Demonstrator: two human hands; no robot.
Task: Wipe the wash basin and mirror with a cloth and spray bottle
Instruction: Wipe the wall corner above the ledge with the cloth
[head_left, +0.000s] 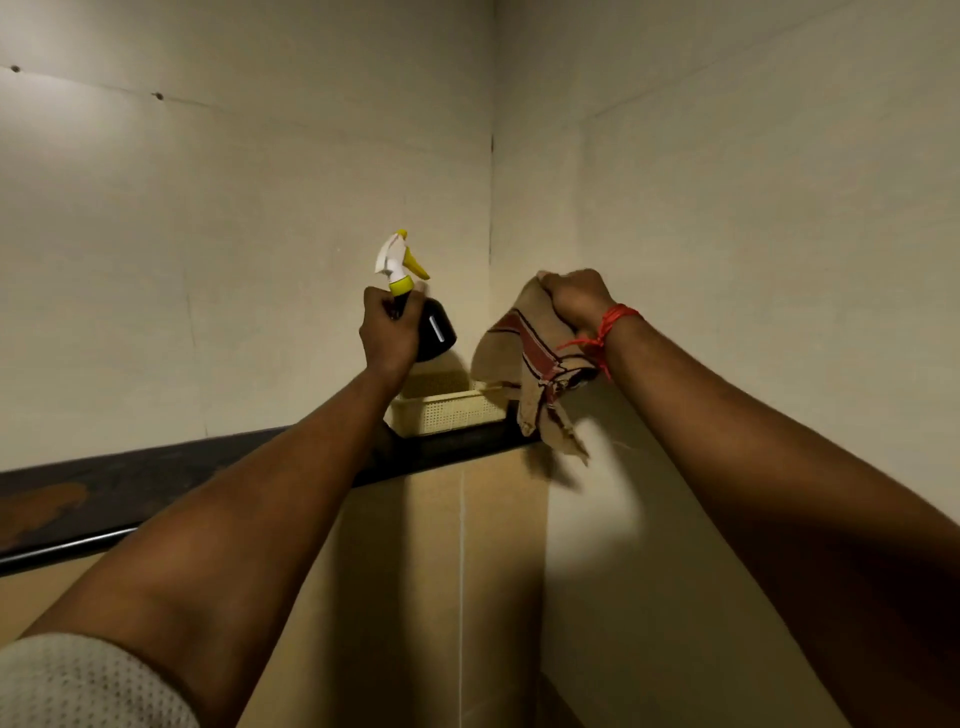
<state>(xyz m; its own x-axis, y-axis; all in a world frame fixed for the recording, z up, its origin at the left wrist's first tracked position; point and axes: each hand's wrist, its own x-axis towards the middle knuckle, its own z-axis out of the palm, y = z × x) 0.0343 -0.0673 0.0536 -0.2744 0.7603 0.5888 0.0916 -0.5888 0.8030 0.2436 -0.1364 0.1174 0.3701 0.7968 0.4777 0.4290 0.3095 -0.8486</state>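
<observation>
Both arms reach up toward a wall corner. My left hand (387, 332) grips the neck of a dark spray bottle (434, 330) with a white and yellow trigger head, held tilted above a shelf. My right hand (574, 301) is closed on a beige cloth (519, 364) with red and dark stripes, which hangs down from the fist against the right wall. A red thread is tied around that wrist. No wash basin or mirror is in view.
A pale yellow perforated plastic basket (452, 410) stands on a dark shelf (156, 483) in the corner, just below the bottle and the cloth. Plain cream tiled walls (234, 234) fill the rest of the view.
</observation>
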